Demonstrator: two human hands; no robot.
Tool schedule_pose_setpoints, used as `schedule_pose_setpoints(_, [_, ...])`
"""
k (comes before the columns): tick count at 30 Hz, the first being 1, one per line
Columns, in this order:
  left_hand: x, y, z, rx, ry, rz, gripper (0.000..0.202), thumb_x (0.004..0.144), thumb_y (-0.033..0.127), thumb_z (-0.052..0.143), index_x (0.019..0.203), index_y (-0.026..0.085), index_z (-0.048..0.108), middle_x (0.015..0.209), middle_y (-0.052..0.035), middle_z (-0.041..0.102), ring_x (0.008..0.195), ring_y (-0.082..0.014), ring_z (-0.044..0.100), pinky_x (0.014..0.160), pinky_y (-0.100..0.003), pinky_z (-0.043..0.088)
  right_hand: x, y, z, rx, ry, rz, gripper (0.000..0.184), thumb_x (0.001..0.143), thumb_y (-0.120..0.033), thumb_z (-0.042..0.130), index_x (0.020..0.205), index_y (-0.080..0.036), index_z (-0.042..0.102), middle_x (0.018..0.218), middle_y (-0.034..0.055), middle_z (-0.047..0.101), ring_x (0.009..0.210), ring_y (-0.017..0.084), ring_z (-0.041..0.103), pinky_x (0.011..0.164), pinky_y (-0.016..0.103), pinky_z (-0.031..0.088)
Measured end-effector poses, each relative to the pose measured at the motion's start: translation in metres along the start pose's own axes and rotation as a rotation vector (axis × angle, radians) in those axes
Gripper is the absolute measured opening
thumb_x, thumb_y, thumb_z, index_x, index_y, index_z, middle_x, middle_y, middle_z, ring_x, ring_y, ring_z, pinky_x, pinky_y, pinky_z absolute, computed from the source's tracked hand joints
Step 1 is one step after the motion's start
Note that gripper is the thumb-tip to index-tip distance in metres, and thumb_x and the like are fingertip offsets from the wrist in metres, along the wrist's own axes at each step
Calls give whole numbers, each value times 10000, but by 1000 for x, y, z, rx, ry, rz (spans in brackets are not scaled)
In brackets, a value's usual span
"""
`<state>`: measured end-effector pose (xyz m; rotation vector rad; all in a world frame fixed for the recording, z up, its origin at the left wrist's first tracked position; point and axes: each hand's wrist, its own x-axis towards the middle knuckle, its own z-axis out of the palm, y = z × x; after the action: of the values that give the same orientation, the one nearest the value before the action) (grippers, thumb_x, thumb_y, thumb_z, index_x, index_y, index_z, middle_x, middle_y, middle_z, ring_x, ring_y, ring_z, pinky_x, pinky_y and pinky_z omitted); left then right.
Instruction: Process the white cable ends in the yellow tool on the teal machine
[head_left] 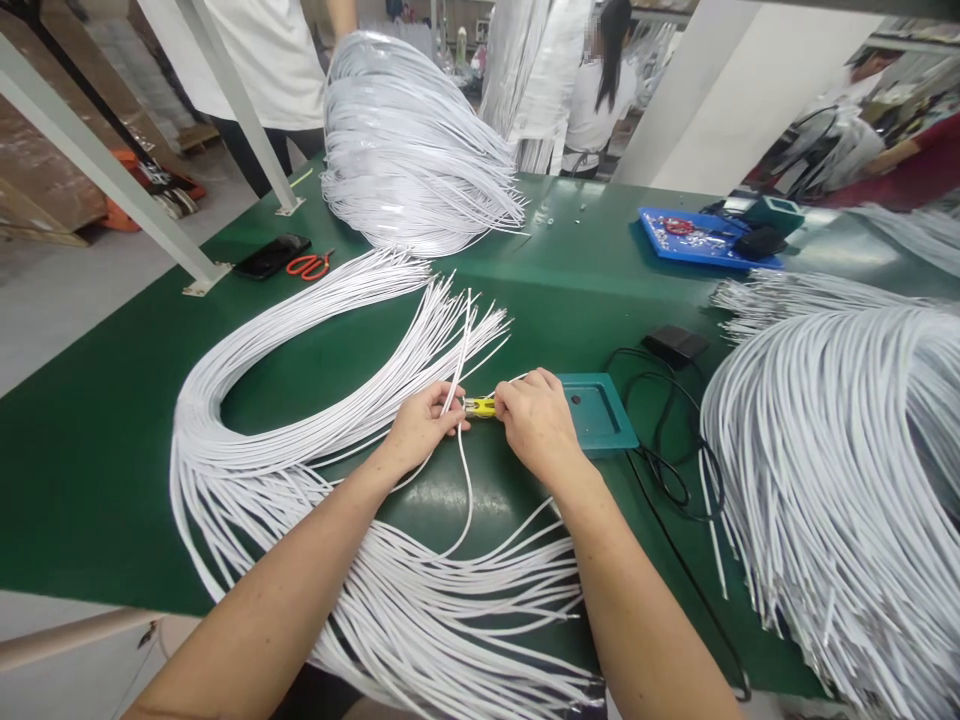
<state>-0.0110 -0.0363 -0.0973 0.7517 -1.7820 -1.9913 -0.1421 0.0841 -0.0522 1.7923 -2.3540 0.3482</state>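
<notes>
My left hand (420,428) is closed in a pinch around a white cable (466,480), whose end sticks up past the fingers. Against its fingertips lies the metal front of a small yellow tool (481,407); its exact kind is unclear. My right hand (538,418) has its fingers wrapped round the tool's other end, hiding that part. Just right of this hand is a teal rectangular tray-like block (624,430) with a dark spot in it. A bundle of white cables (196,430) curves round on the left and runs under both forearms.
Another cable heap (840,430) fills the right side, and a bagged bundle (412,140) stands at the back. Black cord (667,490) coils beside a black box (675,345). Blue tray (705,256), orange-handled scissors (309,266) and phone (271,256) lie farther off. People stand beyond.
</notes>
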Motion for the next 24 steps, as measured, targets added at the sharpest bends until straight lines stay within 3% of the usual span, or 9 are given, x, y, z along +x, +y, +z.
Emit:
schedule_pose_setpoints(10, [1, -1, 2, 57, 10, -37, 231, 735, 163, 616, 954, 146, 544, 715, 28, 547, 645, -124, 667, 549, -194, 492, -1, -3, -1, -14, -11, 19, 155, 803, -101, 477, 704, -190, 556, 673, 21, 615, 744, 174, 461, 960, 361, 275])
schedule_pose_setpoints(13, [1, -2, 1, 30, -2, -48, 250, 723, 183, 643, 952, 145, 550, 724, 23, 558, 637, -124, 666, 553, -199, 496, -3, 1, -5, -61, 45, 54, 104, 839, -221, 515, 869, -192, 611, 916, 60, 667, 970, 228, 496, 1051, 465, 167])
schedule_pose_setpoints(15, [1, -2, 0, 18, -6, -53, 260, 719, 198, 655, 951, 145, 550, 730, 22, 556, 644, -127, 668, 550, -195, 494, -5, 7, -7, -142, 120, 155, 252, 846, -303, 534, 1055, -178, 598, 1191, 119, 590, 1171, 298, 410, 1056, 549, 102])
schedule_pose_setpoints(17, [2, -3, 0, 17, -14, -61, 261, 724, 207, 655, 953, 145, 547, 736, 23, 550, 657, -130, 672, 552, -191, 491, -7, 13, -6, -217, 156, 270, 390, 853, -339, 528, 1196, -155, 541, 1341, 169, 471, 1267, 352, 318, 1032, 600, 110])
schedule_pose_setpoints(24, [3, -6, -4, 0, -13, -62, 274, 716, 211, 655, 952, 145, 533, 750, 25, 545, 661, -126, 669, 580, -202, 488, -9, 20, 3, -263, 86, 325, 431, 886, -349, 469, 1278, -171, 499, 1390, 179, 417, 1300, 374, 291, 1005, 615, 178])
